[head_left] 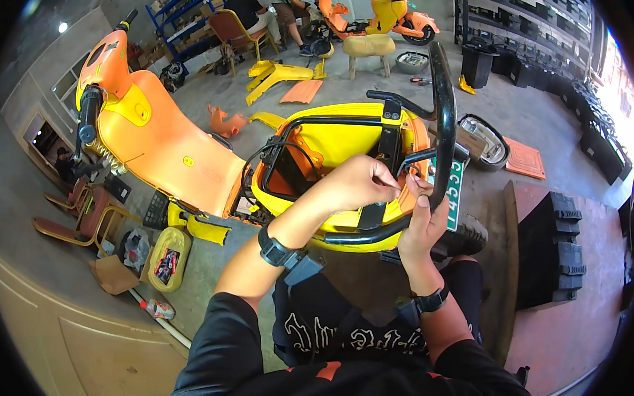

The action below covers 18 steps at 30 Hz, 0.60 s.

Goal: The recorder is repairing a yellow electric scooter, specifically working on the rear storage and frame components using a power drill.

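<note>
The wearer's black shirt is nearest, at six o'clock; beyond it, an orange-and-yellow scooter extends from ten o'clock through centre to three, a black tubular rail rising at its rear toward two. At that rear end, toward three o'clock, left hand and right hand nearly meet, each grip narrow; whether either holds a small part cannot be told.

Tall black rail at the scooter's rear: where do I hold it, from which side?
Probably the upper stretch of the black rail, from the person's right: bare tube there, with the yellow body to its left and the left hand and right hand crowding its lower part.
</note>
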{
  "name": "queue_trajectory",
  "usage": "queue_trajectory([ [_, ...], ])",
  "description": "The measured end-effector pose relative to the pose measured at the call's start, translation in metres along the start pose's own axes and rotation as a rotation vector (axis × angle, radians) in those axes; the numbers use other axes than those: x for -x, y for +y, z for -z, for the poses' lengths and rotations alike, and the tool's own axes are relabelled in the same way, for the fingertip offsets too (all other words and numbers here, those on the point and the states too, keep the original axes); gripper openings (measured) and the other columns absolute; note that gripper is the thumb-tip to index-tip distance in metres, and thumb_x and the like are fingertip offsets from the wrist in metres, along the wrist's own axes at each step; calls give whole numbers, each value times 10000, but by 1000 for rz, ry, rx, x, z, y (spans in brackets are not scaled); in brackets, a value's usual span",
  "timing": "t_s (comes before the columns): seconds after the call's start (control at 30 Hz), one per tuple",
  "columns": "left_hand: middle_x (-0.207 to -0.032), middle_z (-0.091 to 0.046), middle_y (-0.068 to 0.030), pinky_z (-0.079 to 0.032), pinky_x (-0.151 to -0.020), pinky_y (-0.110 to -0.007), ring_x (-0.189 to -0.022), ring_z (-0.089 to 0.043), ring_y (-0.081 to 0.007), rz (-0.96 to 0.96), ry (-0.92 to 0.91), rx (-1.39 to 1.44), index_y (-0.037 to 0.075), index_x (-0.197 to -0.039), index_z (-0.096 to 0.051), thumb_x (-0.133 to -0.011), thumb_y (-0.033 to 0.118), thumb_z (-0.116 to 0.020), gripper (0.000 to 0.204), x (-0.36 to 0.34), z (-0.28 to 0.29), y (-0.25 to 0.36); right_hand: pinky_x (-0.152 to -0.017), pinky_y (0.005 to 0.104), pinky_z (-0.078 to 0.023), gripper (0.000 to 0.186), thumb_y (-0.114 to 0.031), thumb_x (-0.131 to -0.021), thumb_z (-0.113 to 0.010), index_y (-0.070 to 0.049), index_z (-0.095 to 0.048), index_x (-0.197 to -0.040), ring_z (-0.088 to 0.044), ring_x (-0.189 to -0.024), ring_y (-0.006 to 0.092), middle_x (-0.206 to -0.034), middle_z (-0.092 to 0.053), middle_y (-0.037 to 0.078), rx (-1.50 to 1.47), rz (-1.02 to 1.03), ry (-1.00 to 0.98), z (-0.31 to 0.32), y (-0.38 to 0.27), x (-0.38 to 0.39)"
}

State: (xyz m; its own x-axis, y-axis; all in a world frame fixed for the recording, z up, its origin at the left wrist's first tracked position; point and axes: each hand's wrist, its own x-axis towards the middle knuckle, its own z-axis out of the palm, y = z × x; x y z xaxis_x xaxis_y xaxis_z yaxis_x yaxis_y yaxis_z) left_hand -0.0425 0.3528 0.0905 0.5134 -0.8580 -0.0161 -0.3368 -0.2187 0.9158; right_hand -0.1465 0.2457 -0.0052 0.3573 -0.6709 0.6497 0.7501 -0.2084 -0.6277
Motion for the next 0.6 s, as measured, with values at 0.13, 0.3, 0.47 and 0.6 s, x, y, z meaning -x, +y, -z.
queue_trajectory([
  [0.13, -805, -568, -39, -436, -649, -269, -729, -542, -120, -322, 60, -285, 13, -923, -727, -839, 33, -706, 90, 13, -7, 5, -1015, 367, -437, 258, -152, -1026, -480, 58, -504, -1175, -640, -1118, 258, -1115, -611, 138, -20, -25, -6, 2, -3, 2],
  [0.3, -860, -565, -50, -434, -689, -280, -794, -548, -156, -345, -55, -237, 30, -1019, -728, -856, 27, -681, 170, 16, 1, 6, -1025, 368, -439, 236, -138, -1027, -462, 59, -500, -1151, -642, -1114, 257, -1129, -617, 158, -32, -24, -3, 1, -3, 1],
  [0.47, -829, -574, -21, -436, -713, -263, -789, -550, -111, -244, -71, -103, 3, -983, -724, -863, 45, -688, 132, 9, 3, 1, -1024, 368, -436, 238, -146, -1030, -459, 55, -499, -1150, -645, -1101, 236, -1138, -637, 173, -40, -29, -7, 1, -2, -2],
  [0.6, -833, -605, -30, -453, -719, -259, -796, -574, -98, -165, -40, -109, -12, -934, -717, -857, 63, -715, 107, 3, -1, 5, -1038, 373, -417, 257, -157, -1021, -481, 56, -498, -1163, -634, -1107, 233, -1124, -660, 188, -8, -15, -5, 2, 1, -3],
])
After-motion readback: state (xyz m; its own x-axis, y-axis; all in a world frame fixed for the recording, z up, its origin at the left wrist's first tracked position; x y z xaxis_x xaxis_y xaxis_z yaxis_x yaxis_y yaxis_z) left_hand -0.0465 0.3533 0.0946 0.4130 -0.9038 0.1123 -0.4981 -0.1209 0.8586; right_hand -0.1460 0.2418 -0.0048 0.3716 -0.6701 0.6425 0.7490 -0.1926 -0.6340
